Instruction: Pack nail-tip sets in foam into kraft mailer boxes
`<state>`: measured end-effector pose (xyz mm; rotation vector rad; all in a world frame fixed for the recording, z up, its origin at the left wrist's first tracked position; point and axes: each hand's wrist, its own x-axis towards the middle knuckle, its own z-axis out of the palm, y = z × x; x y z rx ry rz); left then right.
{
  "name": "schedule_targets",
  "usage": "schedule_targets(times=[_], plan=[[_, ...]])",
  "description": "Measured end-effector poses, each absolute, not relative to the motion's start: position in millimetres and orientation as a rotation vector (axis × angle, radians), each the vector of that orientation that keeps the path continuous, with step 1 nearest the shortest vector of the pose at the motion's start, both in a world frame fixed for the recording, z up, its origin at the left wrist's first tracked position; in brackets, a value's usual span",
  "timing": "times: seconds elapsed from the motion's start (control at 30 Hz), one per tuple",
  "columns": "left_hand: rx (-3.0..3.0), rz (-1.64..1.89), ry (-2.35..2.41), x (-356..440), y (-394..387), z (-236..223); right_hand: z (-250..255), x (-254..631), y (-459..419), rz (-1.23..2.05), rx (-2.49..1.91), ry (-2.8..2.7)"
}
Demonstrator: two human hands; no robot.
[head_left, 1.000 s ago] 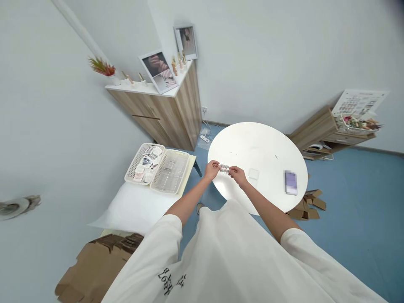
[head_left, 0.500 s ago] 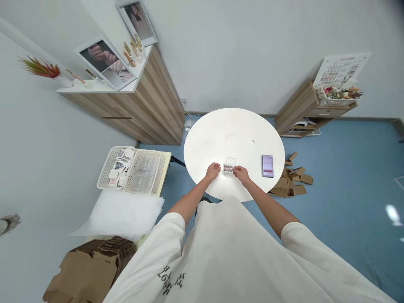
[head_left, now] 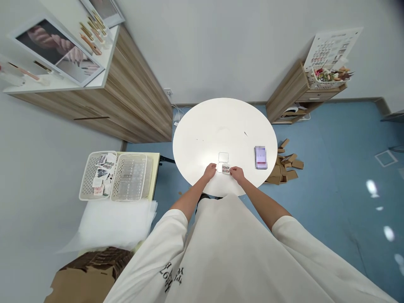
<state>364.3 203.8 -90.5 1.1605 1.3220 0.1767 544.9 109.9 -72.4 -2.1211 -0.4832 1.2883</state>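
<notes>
On the white round table [head_left: 202, 126] lies a small clear plastic box [head_left: 223, 157] with its lid opened away from me. My right hand [head_left: 237, 173] pinches the right edge of a small card of press-on nails [head_left: 226, 169], set with several reddish and greenish nails. The card overlaps the right part of the box base; whether it rests inside or just above is too small to tell. My left hand [head_left: 210, 171] is at the box's left edge, with its fingertips closed on that edge.
A phone [head_left: 261, 158] lies on the table's right side. Flattened cardboard [head_left: 284, 168] is on the floor beyond. At left, a side table bears a basket of packets [head_left: 84, 179], a basket of clear boxes [head_left: 115, 185], white sheets [head_left: 113, 223] and brown cartons [head_left: 85, 282].
The nail card has shifted right relative to the box, baring the left part of the base. My left fingertips have come to the box's edge. The whole view has turned slightly.
</notes>
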Motion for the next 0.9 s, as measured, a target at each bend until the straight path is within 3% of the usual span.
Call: schedule_targets(times=[0.3,0.9], plan=[[1.131,0.163,1.263,366.1,200.5,-90.8,-88.1,538.4,123.8,1.212,-2.209,-0.574],[1.184,0.093,1.285,379.0,236.3,-83.6,-91.3,569.0,134.1,1.336,-1.989,-0.379]])
